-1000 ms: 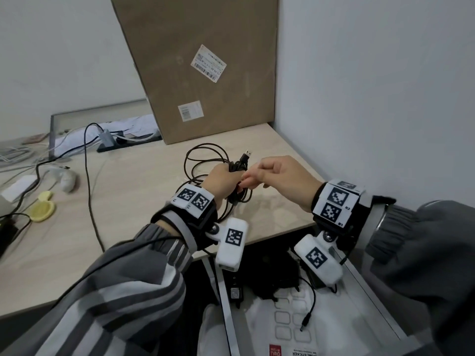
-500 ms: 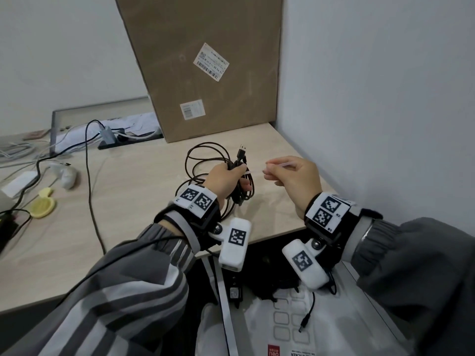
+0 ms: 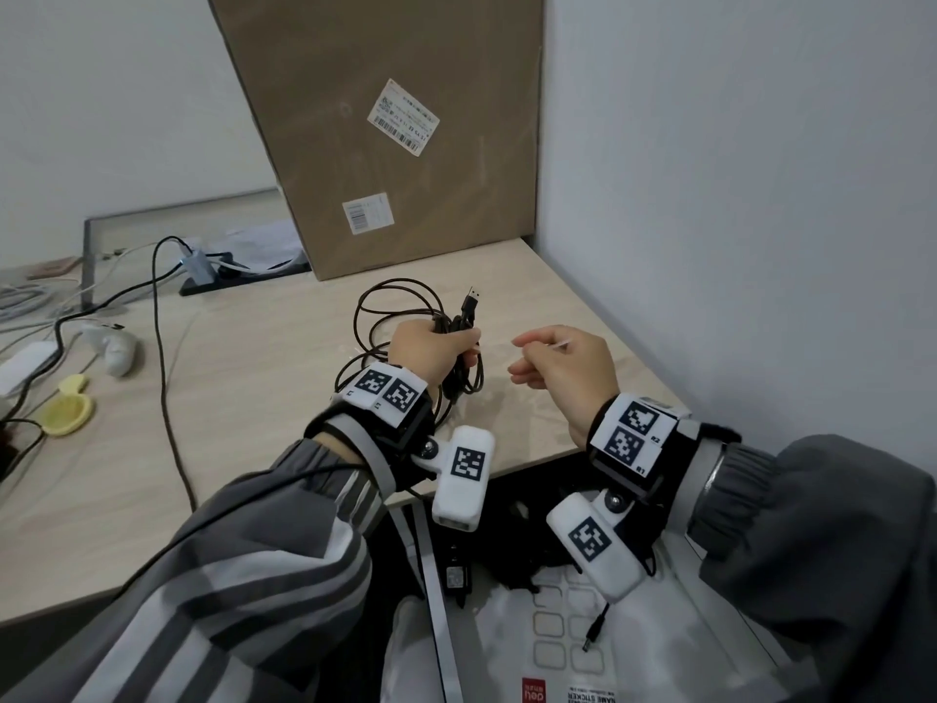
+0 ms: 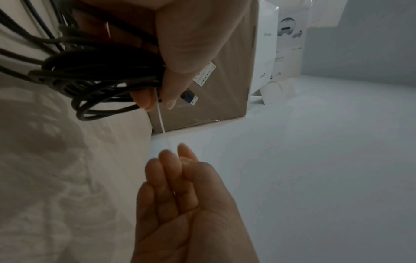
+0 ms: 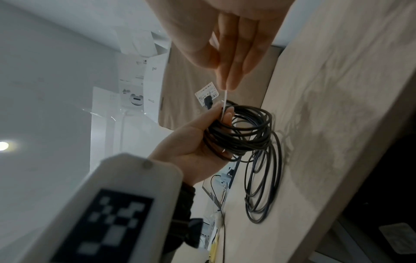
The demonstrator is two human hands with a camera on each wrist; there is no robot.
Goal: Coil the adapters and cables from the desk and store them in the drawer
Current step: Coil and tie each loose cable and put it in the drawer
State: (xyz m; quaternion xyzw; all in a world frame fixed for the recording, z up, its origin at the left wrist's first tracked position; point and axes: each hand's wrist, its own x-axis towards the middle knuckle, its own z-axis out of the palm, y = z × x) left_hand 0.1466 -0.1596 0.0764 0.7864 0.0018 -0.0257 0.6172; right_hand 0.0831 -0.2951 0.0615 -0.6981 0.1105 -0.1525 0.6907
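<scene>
My left hand [image 3: 451,347] grips a coiled black USB cable [image 3: 377,309] just above the desk [image 3: 263,378]; its USB plug [image 3: 472,300] sticks up past the fingers. Some loops hang down onto the desktop. A thin white tie [image 4: 161,121] runs from the coil to my right hand [image 3: 527,355], which pinches its far end between thumb and fingers, a short way right of the left hand. The right wrist view shows the tie [image 5: 224,105] stretched between both hands. Below the desk edge the drawer [image 3: 437,606] stands open, with a black adapter [image 3: 456,575] and a barrel plug [image 3: 590,640] inside.
A large cardboard box [image 3: 395,134] leans at the back of the desk, and a white wall closes off the right side. A long black cable [image 3: 163,378] crosses the desk on the left, near a white device [image 3: 117,350], a yellow object [image 3: 66,413] and a grey hub [image 3: 196,263].
My right hand has drawn away to the right from the left hand, pulling the white tie out taut. The left hand has kept its grip on the coil.
</scene>
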